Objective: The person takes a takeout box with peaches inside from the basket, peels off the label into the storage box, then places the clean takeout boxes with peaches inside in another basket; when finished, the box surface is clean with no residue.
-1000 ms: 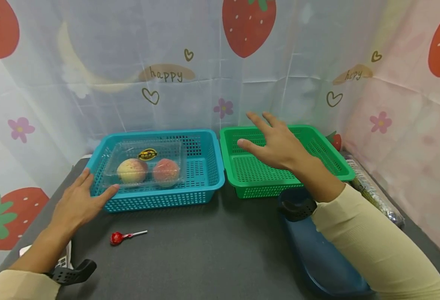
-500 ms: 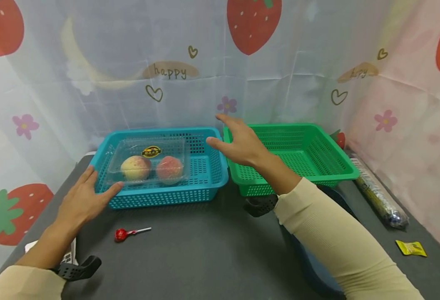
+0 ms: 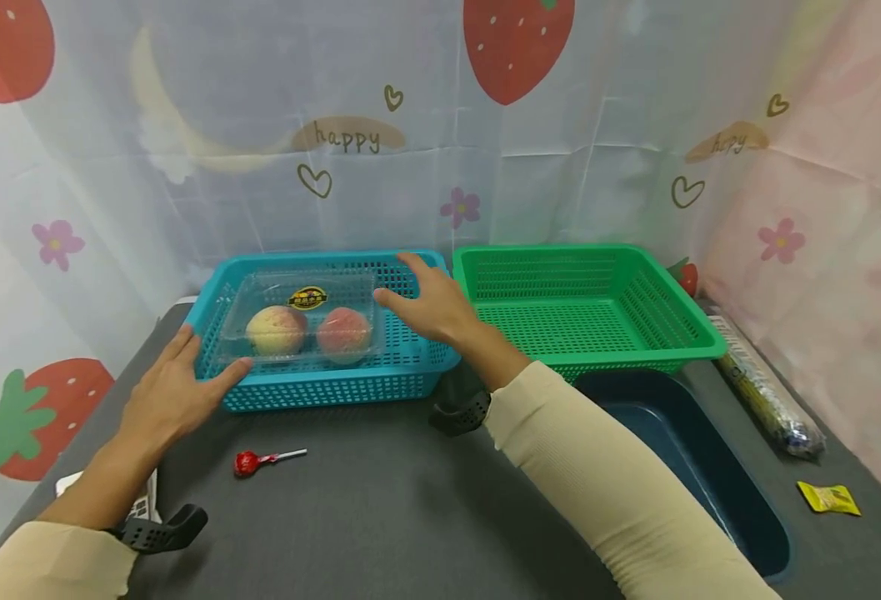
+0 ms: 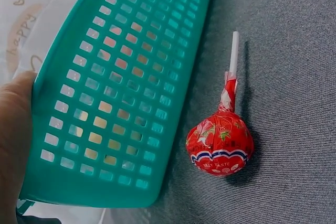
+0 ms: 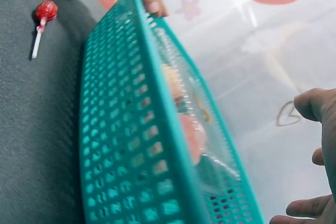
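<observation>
So the clear plastic box (image 3: 335,287) sits inside the blue basket (image 3: 327,387), over on the left and middle of it, with bare mesh showing on the basket's right. Through the plastic you get a yellowish peach (image 3: 277,330) on the left and a pinker peach (image 3: 344,332) on the right, plus a black and yellow label (image 3: 307,297) on top.

The left hand (image 3: 173,400) is on the basket's near left corner, fingers spread wide along the rim. The thumb lies over the near edge. The right hand (image 3: 436,308) is above the basket's right end, thumb and fingers wide apart, holding nothing, and from the right wrist view it looks clear of the rim.

Just right of that is a green basket (image 3: 598,358), with a dark blue tray (image 3: 710,467) on its near side, partly behind the right sleeve (image 3: 598,483). Farther right there's a long wrapped roll (image 3: 766,383) and, nearer, a little yellow packet (image 3: 828,498).

A red lollipop (image 3: 247,463) lies on the grey tabletop (image 3: 350,517) near the blue basket, stick pointing right. Something white (image 3: 147,500) pokes out by the left wrist, but it's mostly covered, so I can't really say what it is.
</observation>
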Tool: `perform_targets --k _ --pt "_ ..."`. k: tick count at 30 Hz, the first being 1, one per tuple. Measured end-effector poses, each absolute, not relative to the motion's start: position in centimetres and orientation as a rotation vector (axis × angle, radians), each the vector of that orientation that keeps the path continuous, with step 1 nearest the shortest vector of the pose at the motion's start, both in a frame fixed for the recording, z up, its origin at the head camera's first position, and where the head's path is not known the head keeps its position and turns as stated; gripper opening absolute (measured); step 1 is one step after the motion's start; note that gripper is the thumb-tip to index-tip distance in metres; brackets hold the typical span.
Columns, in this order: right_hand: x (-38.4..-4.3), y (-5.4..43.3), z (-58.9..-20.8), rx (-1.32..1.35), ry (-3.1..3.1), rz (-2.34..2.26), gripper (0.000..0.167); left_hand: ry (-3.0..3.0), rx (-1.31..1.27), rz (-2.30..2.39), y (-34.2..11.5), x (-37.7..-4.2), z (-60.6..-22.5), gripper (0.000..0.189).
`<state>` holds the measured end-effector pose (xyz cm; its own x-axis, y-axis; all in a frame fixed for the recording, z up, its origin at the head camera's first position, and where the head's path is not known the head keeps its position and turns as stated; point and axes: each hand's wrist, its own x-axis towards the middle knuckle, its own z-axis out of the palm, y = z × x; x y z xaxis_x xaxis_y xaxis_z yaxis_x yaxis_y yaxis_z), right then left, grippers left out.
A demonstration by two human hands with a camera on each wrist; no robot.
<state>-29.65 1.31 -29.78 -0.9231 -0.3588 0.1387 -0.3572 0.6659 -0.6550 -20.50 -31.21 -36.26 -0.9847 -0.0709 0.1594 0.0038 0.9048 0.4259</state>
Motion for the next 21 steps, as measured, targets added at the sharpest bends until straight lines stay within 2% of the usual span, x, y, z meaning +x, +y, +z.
perform_targets --k 21 --pt "-31.6 -1.9 -33.4 -0.422 2.687 -1.124 0.064 -2.891 0.085 -0.660 -31.0 -20.4 -36.1 0.097"
